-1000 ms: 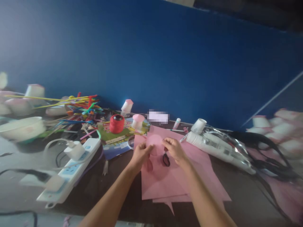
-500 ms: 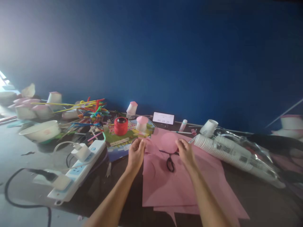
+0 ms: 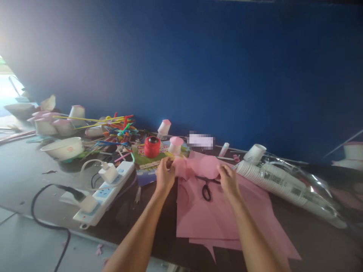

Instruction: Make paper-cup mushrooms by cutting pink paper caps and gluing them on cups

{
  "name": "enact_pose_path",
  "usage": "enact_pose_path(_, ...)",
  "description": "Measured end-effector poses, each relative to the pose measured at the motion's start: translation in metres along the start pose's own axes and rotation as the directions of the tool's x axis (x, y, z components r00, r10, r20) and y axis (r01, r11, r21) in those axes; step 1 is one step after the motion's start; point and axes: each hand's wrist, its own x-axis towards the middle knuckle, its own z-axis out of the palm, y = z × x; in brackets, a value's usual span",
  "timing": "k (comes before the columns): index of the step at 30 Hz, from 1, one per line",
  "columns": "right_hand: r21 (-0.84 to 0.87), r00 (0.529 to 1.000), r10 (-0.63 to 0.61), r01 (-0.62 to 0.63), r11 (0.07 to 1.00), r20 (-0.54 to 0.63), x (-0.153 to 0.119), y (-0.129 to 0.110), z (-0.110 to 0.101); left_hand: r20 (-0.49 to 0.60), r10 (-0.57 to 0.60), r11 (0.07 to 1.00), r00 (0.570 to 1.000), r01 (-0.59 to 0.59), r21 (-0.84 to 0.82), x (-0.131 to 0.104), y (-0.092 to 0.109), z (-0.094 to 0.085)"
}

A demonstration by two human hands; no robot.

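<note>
My left hand (image 3: 166, 175) pinches a cut scrap of pink paper (image 3: 182, 168) by its edge. In my right hand (image 3: 228, 180), thumb and fingers are closed on the rim of a round pink paper disc (image 3: 210, 167). Both pieces hover above a stack of pink paper sheets (image 3: 210, 221). Black-handled scissors (image 3: 207, 192) lie on the sheets between my hands, their blades partly covered. Beyond my left hand, a white paper cup with a pink top (image 3: 176, 146) stands on a colourful booklet (image 3: 146, 180), beside a spool of red string (image 3: 152, 147).
A power strip (image 3: 115, 189) with plugs and a white bowl (image 3: 62, 148) are on the left, near a heap of pipe cleaners (image 3: 123, 128). A glue stick (image 3: 224, 149) stands behind the sheets. Stacked paper cups (image 3: 279, 183) in plastic lie to the right.
The view has turned slightly left, so things sit further right. The pink scrap at my left hand shows more fully. Both hands keep their pinch on the paper.
</note>
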Motion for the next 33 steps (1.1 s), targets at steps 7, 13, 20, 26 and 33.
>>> enact_pose_path(7, 0.217, 0.992, 0.064, -0.086, 0.972, 0.106, -0.005, -0.013, 0.001, 0.043, -0.111, 0.816, 0.993, 0.116, -0.567, 0.006, 0.007, 0.001)
enact_pose_path(13, 0.339, 0.983, 0.13, -0.166, 0.926, 0.129, -0.006, -0.015, 0.004, -0.05, 0.158, 0.987, 0.986, -0.158, -0.006, 0.004, -0.002, -0.001)
enact_pose_path(20, 0.336, 0.989, 0.137, -0.146, 0.93, 0.051, -0.003, -0.013, 0.001, 0.08, 0.331, 0.895, 0.94, -0.34, 0.288, -0.004, -0.009, -0.002)
enact_pose_path(26, 0.355, 0.99, 0.14, -0.141, 0.924, 0.028, -0.002, -0.017, -0.001, 0.386, 0.322, 0.911, 0.864, -0.394, 0.122, -0.018, -0.001, -0.001)
enact_pose_path(33, 0.314, 0.991, 0.136, -0.13, 0.94, 0.005, -0.004, -0.025, -0.006, 0.353, 0.387, 0.875, 0.852, -0.461, 0.151, -0.021, 0.008, -0.006)
